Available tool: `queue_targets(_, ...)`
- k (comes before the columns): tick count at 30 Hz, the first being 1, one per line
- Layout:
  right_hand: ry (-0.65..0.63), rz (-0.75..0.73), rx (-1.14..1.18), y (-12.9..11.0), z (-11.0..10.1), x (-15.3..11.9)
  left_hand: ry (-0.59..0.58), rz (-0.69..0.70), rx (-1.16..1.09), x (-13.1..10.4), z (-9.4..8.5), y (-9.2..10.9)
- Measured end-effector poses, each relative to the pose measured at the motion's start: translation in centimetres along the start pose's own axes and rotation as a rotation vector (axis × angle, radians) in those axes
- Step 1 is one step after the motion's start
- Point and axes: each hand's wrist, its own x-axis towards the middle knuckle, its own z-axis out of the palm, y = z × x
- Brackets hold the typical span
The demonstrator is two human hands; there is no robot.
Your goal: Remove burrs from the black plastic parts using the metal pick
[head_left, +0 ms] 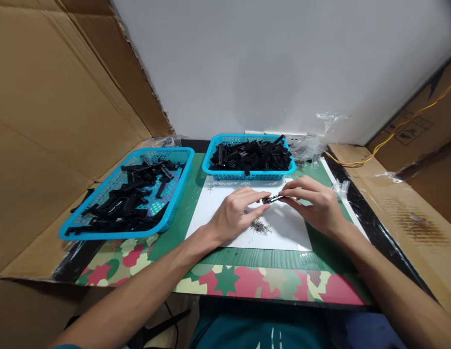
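The left hand (235,213) and right hand (315,199), nearly closed, pinch one black part (273,198). One pile of metal pieces (260,227) lies on one white sheet (288,232), near two blue baskets (109,236) (269,173).

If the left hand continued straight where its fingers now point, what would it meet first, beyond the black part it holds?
Beyond the black part, the left hand would probably meet the right hand first, at the part's other end; depth is hard to judge from one view.
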Motion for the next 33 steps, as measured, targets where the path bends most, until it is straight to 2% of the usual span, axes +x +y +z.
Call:
queue_targets(4, -0.103, 0.17, 0.084, 2.0, -0.5, -0.3, 0.029, -0.014, 0.024, 0.0, 0.1, -0.1)
queue_targets(7, -0.025, 0.364, 0.137, 4.1, -1.5, -1.0, 0.016, -0.034, 0.058, 0.0, 0.0, -0.3)
queue_targets(10, -0.047, 0.468, 0.068, 4.9, -2.1, -2.0, -0.001, -0.052, 0.085, -0.1, -0.2, -0.7)
queue_targets(16, -0.168, 0.425, 0.102, 3.2, -1.4, -3.0, -0.044, -0.094, 0.106, -0.1, -0.1, -1.3)
queue_targets(19, -0.221, 0.498, 0.097, 2.9, -1.2, -3.0, -0.08, -0.125, 0.121, -0.2, -0.1, -1.2)
queue_targets(23, -0.174, 0.618, 0.076, 3.1, -1.2, -2.9, -0.118, -0.178, 0.132, -0.2, -0.1, -1.2)
queue_targets(26, -0.135, 0.541, -0.05, 3.4, -0.9, -2.6, -0.134, -0.194, 0.138, -0.3, 0.0, -1.3)
queue_targets(29, -0.182, 0.479, -0.147, 3.9, -0.3, -1.9, -0.142, -0.187, 0.13, -0.2, 0.0, -1.2)
queue_targets(33, -0.276, 0.536, -0.114, 4.9, 0.2, -0.9, -0.135, -0.201, 0.076, 0.0, -0.1, -0.8)
